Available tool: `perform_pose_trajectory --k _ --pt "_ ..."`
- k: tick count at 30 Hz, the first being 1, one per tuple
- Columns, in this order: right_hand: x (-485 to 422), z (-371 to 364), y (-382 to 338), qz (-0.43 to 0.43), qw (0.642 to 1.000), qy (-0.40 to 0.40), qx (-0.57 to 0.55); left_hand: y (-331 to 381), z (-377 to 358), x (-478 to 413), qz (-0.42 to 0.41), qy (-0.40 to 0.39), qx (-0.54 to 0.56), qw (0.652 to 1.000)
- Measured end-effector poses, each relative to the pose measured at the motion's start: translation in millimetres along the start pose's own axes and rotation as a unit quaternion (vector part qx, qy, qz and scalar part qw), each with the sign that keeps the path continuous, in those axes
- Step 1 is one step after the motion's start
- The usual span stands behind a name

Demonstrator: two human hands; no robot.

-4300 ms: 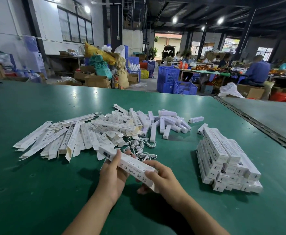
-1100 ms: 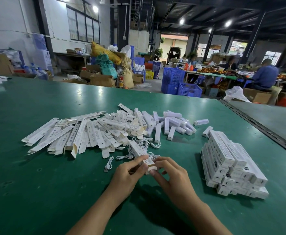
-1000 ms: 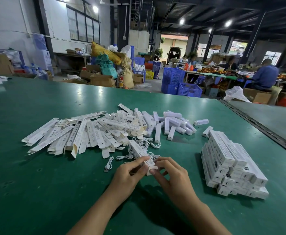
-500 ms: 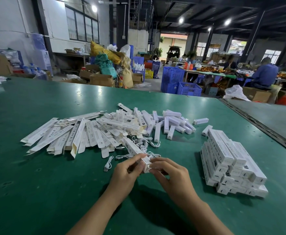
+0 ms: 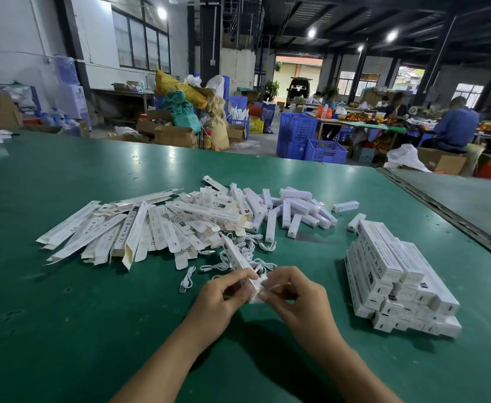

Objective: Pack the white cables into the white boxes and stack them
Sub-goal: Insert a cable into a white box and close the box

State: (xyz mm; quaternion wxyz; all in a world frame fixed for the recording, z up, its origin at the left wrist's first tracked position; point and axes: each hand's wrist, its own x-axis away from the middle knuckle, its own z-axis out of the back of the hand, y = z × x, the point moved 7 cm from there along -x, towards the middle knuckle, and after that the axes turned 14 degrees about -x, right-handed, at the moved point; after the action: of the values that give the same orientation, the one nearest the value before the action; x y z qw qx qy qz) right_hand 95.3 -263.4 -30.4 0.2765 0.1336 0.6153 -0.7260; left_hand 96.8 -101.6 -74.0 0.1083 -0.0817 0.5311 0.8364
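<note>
White box [image 5: 236, 256] now points away — left hand [image 5: 220, 299] grips it, right hand [image 5: 300, 296] pinches its near end.

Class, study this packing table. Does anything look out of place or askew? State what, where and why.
The stack of packed white cardboard boxes on the right is uneven: its layers are staggered, not squared. One white cable lies alone on the green table, left of the loose cables.
</note>
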Motion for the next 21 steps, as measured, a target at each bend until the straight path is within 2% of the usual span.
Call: perform_pose_trajectory --k 4,7,11,14,15,21 --pt "2 -1 4 -0.014 1.0 -0.005 -0.019 12 1 4 -0.001 -0.03 0.035 0.999" --pt "2 -3 -1 -0.003 0.999 -0.017 -0.045 24 1 9 -0.008 -0.059 0.165 0.984" --pt "3 -4 -2 0.006 0.996 -0.05 -0.077 34 6 12 0.016 -0.127 0.416 0.9" --pt "2 -5 8 -0.018 0.996 -0.079 0.027 44 11 18 -0.017 -0.215 0.555 0.804" --pt "1 -7 11 -0.023 0.995 -0.088 0.049 47 13 19 -0.027 -0.224 0.574 0.787" --pt "-2 -8 10 -0.004 0.993 -0.085 0.086 42 3 17 -0.038 -0.23 0.569 0.789"
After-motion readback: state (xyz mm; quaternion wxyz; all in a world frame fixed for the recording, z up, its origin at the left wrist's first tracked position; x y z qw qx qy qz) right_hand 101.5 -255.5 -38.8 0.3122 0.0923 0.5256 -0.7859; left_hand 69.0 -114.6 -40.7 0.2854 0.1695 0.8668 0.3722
